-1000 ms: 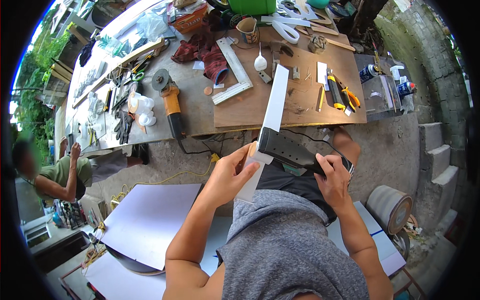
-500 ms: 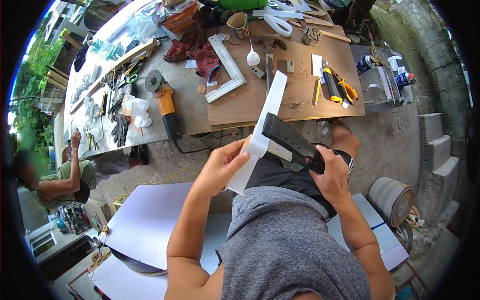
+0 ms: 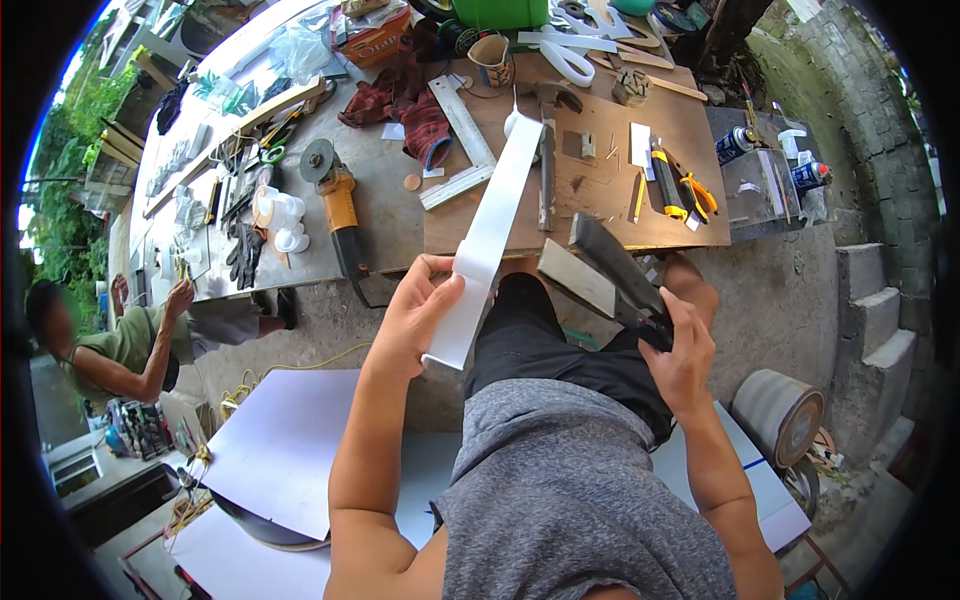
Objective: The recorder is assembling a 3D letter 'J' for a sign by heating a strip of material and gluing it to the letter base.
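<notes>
My left hand (image 3: 412,318) pinches a long white strip (image 3: 492,218) between thumb and fingers near its lower end. The strip slants up over the bench edge, and its bottom end has a small bent lip. My right hand (image 3: 684,352) is closed around the handle end of a black hair straightener (image 3: 618,265). Its two arms are spread apart, and a flat pale plate shows on the lower one. The straightener is to the right of the strip, apart from it, above my lap.
On the bench are a brown board (image 3: 590,215), hammer (image 3: 547,170), metal square (image 3: 462,135), angle grinder (image 3: 335,195), orange-handled pliers (image 3: 698,195) and yellow pencil (image 3: 638,197). Another person (image 3: 125,345) works at the left end. White sheets (image 3: 285,440) lie near my left side.
The hair straightener has moved right, away from the strip, and its plate now shows more. My left hand has shifted slightly left, and the strip has turned its broad face toward view.
</notes>
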Action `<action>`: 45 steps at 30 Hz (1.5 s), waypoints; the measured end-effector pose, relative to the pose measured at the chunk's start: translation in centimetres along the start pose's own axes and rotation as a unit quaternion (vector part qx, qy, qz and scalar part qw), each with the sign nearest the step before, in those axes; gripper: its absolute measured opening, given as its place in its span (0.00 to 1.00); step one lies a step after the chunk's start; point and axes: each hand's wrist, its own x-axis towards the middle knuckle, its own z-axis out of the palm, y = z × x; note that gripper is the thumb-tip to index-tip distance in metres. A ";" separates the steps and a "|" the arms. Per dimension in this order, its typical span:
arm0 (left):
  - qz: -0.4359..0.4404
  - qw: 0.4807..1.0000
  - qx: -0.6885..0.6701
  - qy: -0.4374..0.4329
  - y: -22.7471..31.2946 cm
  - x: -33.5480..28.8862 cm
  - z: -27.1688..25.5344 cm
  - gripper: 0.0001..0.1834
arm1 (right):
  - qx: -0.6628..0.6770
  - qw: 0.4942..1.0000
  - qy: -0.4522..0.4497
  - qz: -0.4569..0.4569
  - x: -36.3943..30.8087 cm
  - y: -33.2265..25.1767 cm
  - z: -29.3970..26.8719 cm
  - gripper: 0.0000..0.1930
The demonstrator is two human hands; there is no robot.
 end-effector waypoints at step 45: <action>0.083 0.948 0.172 -0.256 1.6 4.8 3.7 0.19 | 0.689 0.608 -0.337 0.204 -2.4 2.8 -1.6 0.40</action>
